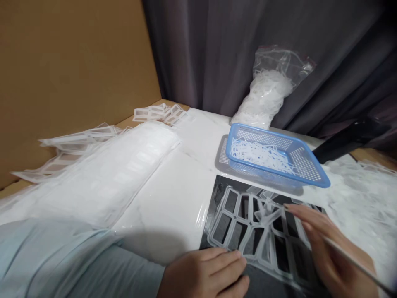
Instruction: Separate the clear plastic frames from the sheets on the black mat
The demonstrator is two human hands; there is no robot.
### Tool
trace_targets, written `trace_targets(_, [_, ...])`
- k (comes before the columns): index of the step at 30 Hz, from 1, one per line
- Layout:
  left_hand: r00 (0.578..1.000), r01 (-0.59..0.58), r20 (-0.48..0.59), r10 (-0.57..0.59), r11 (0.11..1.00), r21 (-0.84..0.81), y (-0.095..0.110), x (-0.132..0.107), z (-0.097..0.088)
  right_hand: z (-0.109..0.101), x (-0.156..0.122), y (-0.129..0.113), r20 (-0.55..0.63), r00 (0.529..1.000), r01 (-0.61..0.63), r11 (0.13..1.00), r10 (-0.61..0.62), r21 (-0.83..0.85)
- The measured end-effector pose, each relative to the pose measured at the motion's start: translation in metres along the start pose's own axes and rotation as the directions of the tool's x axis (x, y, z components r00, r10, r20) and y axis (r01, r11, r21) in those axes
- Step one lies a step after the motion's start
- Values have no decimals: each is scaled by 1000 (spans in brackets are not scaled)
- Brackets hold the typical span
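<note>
A translucent plastic sheet of rectangular frames (245, 223) lies on a black mat (214, 198). My left hand (214, 271) rests with its fingers laid flat at the sheet's near edge. Over the sheet's right side is my right hand (335, 244), closed around a thin rod-like tool (353, 260) that slants back to the lower right. Its fingertips are beside a small tangle of clear plastic strips (268, 212) lying on the frames. The tool's tip is hidden, and I cannot tell whether the fingers also pinch a strip.
Behind the mat, a blue perforated basket (316, 178) holds white plastic pieces, overlapping a grey tray (221, 161). A clear bag of white strips (266, 95) leans against the dark curtain (223, 54). Stacked white sheets (118, 165) lie left; a translucent pile (366, 198) lies right.
</note>
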State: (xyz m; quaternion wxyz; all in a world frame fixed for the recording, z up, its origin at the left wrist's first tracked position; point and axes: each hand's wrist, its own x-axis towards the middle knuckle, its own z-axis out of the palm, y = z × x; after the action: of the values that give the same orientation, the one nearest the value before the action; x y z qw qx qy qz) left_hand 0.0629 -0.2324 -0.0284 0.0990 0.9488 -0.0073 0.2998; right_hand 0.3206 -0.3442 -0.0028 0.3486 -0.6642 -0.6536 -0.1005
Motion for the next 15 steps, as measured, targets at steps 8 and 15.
trace_targets(8, [999, 38, 1, -38, 995, 96, -1, -2, 1, -6, 0, 8, -1, 989, -149, 986, 150, 72])
trace_targets(15, [999, 31, 2, -32, 988, 152, -2, -2, 1, -7, 11, -10, 462, 848, 79, 924, -259, 373])
